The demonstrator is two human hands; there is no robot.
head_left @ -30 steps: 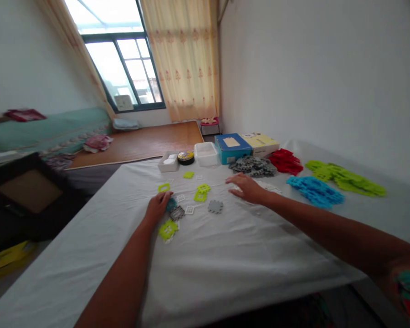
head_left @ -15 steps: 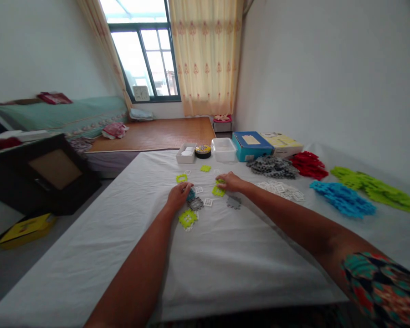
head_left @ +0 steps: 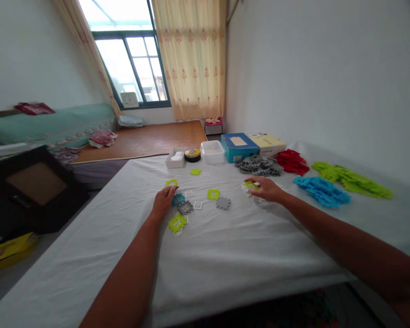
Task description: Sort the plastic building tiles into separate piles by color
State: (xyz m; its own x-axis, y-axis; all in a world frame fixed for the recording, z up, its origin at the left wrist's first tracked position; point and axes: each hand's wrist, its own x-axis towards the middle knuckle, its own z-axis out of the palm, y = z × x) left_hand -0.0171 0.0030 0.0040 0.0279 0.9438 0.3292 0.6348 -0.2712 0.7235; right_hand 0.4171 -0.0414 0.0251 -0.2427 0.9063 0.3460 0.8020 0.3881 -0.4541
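Note:
My left hand [head_left: 163, 201] is closed, its fingertips at the edge of a teal-blue notched plastic tile [head_left: 178, 199]. Just below that tile lies a grey notched tile [head_left: 185, 208], then a lime-green tile [head_left: 177, 223] overlapping white pieces. Another lime-green tile [head_left: 171, 182] is just above the hand. My right hand [head_left: 265, 188] pinches a lime-green tile [head_left: 251, 185] over the white square grids [head_left: 257, 199], partly covering them. Between the hands, a lime-green tile [head_left: 213, 194] touches a solid grey tile [head_left: 223, 203].
Piles of grey [head_left: 259, 166], red [head_left: 293, 161], blue [head_left: 323, 191] and lime-green tiles [head_left: 353, 179] lie at the right. Behind stand a white box [head_left: 175, 160], a round black-and-yellow tin [head_left: 192, 155], a clear container [head_left: 213, 152], a blue box [head_left: 239, 146] and a yellow box [head_left: 267, 144].
My right hand has moved right to the white grids with a lime-green tile, leaving another lime-green tile beside the grey one. My left hand stays by the teal-blue tile. The view has shifted right.

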